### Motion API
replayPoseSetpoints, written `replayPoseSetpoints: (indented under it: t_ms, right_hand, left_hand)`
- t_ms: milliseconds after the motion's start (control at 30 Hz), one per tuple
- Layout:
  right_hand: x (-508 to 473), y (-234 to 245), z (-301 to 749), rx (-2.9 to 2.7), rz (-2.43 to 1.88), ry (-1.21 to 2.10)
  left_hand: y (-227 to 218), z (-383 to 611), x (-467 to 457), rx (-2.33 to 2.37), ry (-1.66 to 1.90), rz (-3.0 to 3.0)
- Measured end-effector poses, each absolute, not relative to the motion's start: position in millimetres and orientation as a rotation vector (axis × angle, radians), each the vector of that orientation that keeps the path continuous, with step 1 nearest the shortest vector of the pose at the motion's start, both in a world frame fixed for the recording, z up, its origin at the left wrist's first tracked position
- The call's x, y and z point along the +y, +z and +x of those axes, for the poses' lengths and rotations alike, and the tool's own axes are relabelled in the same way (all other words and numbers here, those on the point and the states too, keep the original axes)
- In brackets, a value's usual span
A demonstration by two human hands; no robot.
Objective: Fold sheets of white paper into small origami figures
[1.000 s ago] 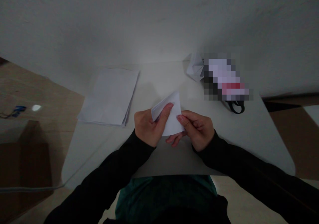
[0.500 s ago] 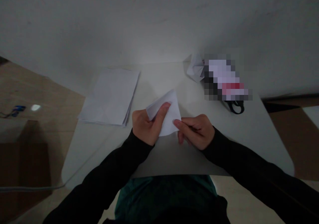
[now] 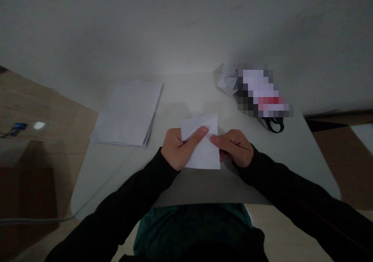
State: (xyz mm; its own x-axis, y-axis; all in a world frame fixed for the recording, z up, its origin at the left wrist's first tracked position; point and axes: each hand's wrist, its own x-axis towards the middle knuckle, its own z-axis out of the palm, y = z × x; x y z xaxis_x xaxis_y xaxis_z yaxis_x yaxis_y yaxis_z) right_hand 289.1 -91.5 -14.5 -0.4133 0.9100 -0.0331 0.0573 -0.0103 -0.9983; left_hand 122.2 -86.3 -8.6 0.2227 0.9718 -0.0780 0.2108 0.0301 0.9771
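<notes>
A small, roughly square piece of folded white paper is held up above the near half of the table. My left hand grips its left side, the thumb lying across the front and the other fingers hidden behind. On its right edge, my right hand pinches the paper between thumb and fingers. Away to the left lies a stack of white paper sheets, which neither hand touches.
At the table's back right, a folded white paper piece stands beside a pixelated object with a black strap loop. The white table meets a pale wall. A cable runs at the lower left.
The paper has turned from a tilted position to nearly upright and shifted slightly right and down. My left hand has moved right with it; my right hand still pinches its right edge.
</notes>
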Motion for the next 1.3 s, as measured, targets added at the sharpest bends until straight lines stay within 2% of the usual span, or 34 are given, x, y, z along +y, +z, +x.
replayPoseSetpoints:
  t_ms: [167, 367, 567, 767, 1300]
  right_hand:
    - [-90.1, -14.3, 289.4, -1.535, -1.095, 1.283]
    - [-93.5, -20.7, 288.6, -1.471, -1.071, 1.372]
    - [-90.2, -19.4, 287.8, -1.587, -0.998, 1.293]
    - [-84.7, -17.2, 290.9, -1.609, -1.021, 1.257]
    - [-82.5, -14.0, 297.3, -1.584, -1.027, 1.111]
  left_hand:
    - [-7.9, 123.7, -88.3, 1.17, 0.89, 1.41]
    - [-6.8, 125.9, -89.4, 1.168, 0.913, 1.335]
    - [-13.2, 122.3, -87.4, 1.265, 0.989, 1.341]
    - [-13.0, 122.5, -87.5, 1.145, 0.892, 1.347]
    - [-11.8, 125.5, -90.3, 0.998, 0.985, 1.533]
